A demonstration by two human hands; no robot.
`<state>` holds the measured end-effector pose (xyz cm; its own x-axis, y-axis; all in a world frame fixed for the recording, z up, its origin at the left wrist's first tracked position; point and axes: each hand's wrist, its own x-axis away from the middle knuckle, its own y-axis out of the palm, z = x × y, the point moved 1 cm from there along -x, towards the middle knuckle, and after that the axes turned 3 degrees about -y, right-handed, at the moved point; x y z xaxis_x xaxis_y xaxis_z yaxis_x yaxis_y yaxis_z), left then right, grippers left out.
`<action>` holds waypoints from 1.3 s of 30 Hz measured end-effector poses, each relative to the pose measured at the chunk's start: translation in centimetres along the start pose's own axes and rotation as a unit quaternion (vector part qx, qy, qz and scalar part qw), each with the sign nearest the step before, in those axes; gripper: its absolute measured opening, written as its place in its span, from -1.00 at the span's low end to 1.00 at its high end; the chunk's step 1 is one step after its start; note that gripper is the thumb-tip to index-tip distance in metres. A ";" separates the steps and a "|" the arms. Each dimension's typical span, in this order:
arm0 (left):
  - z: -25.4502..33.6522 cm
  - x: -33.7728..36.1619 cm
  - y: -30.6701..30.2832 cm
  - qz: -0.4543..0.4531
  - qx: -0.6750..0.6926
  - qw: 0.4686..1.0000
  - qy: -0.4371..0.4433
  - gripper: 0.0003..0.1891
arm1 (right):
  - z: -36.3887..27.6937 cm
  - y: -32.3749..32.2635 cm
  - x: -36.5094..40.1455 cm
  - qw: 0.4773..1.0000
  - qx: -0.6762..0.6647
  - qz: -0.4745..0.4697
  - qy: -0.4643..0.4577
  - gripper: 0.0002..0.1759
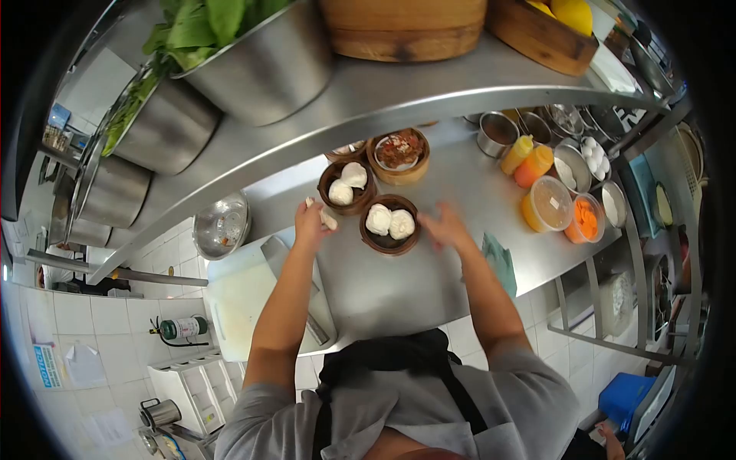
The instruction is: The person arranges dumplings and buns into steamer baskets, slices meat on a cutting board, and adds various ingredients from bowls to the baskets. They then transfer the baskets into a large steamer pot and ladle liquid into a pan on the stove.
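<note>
A long grey metal shelf point(376, 86) overhangs the grey metal surface point(360, 287). Left of that surface are a white tiled wall point(73, 314), a green cylindrical fire extinguisher point(182, 328) and a white boxy drawer unit point(203, 395); right of it, a silver barred metal rack point(635, 276).

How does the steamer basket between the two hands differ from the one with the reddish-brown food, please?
The near basket is dark brown, while the far basket is a lighter tan. The near basket holds two white buns; the far basket holds reddish-brown food. The near basket sits closer to the person than the far basket. Both are round, uncovered and upright on the metal counter.
</note>
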<state>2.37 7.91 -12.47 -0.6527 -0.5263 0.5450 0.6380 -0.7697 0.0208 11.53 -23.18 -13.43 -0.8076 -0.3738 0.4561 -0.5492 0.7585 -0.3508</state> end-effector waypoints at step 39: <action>-12.7 23.6 -57.8 0.044 -0.266 0.934 0.236 -0.37 | -13.9 36.6 15.8 0.885 0.126 0.201 -0.400 -0.50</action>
<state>-55.04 35.38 -11.46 -0.7949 -0.5998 0.0915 0.4868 -0.7206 -0.4937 -18.33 6.13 -7.72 -0.7870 -0.4354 -0.4371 -0.1319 0.8108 -0.5702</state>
